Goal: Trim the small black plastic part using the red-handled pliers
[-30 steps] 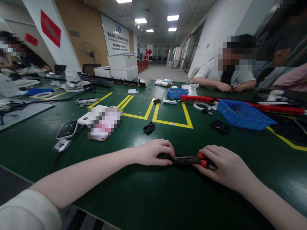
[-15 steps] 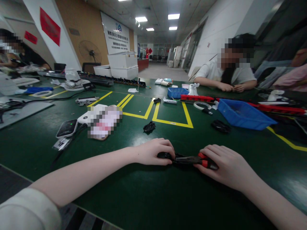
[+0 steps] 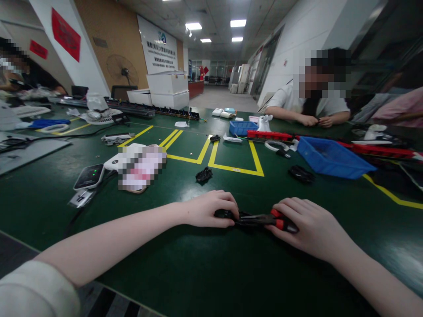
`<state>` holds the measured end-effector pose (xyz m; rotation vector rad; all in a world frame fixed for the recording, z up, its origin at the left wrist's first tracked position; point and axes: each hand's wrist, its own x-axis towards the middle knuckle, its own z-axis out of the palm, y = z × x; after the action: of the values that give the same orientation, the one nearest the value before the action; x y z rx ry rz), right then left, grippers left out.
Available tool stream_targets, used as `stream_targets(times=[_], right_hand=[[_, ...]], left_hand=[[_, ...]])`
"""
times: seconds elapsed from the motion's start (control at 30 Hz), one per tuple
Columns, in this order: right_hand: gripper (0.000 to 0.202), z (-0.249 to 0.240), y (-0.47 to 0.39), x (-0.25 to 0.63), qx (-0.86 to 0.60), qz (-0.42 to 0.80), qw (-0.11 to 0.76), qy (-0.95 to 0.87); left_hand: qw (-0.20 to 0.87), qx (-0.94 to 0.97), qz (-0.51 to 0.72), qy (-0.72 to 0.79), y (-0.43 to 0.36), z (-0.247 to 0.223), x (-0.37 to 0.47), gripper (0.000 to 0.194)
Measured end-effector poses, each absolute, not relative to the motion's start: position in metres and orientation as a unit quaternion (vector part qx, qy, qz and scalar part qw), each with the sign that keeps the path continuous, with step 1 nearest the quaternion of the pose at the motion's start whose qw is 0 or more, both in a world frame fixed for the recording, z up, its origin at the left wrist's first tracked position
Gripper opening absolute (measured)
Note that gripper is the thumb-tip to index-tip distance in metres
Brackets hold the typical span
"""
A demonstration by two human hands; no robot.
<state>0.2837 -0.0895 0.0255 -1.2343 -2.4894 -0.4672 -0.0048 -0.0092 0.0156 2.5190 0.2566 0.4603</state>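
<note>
In the middle of the head view, low over the green table, my right hand (image 3: 300, 224) is closed around the red and black handles of a pair of pliers (image 3: 259, 219). The jaws of the pliers point left and lie against a dark bundle (image 3: 226, 214), which looks like a black cable. My left hand (image 3: 211, 209) pinches that bundle between thumb and fingers, and part of it is hidden under the hand. Beyond my left hand lies a small tangled black bundle (image 3: 204, 175). Another black bundle (image 3: 301, 173) rests past my right hand.
A blue bin (image 3: 333, 158) stands at the right and a smaller blue bin (image 3: 243, 128) farther back. At the left lie a phone (image 3: 143, 169) and a small device with a lit green dot (image 3: 89, 176). Yellow tape (image 3: 236, 169) marks the green table. A person (image 3: 309, 105) sits across.
The whole view has shifted slightly, so things appear a little farther left. Both hands keep their hold on the pliers and the black bundle, with no clear movement between them.
</note>
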Motion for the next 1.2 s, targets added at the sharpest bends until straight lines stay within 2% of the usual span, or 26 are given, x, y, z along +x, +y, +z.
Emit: stream_targets(times=[0.43,0.63,0.93,1.2], right_hand=[[0.028,0.03,-0.092,0.279,-0.43,-0.188,0.145,-0.871],[0.03,0.029,-0.092,0.281,-0.433,-0.187,0.14,-0.87],[0.025,0.03,-0.095,0.274,-0.442,-0.166,0.144,-0.87],[0.026,0.03,-0.096,0.273,-0.452,-0.159,0.134,-0.867]], left_hand=[[0.29,0.937,0.166,0.102,-0.01,0.017,-0.004,0.016],[0.261,0.944,0.169,0.113,-0.013,0.018,-0.004,0.016],[0.215,0.933,0.187,0.218,-0.032,0.018,0.008,0.016],[0.222,0.926,0.197,0.233,-0.036,0.019,0.01,0.011]])
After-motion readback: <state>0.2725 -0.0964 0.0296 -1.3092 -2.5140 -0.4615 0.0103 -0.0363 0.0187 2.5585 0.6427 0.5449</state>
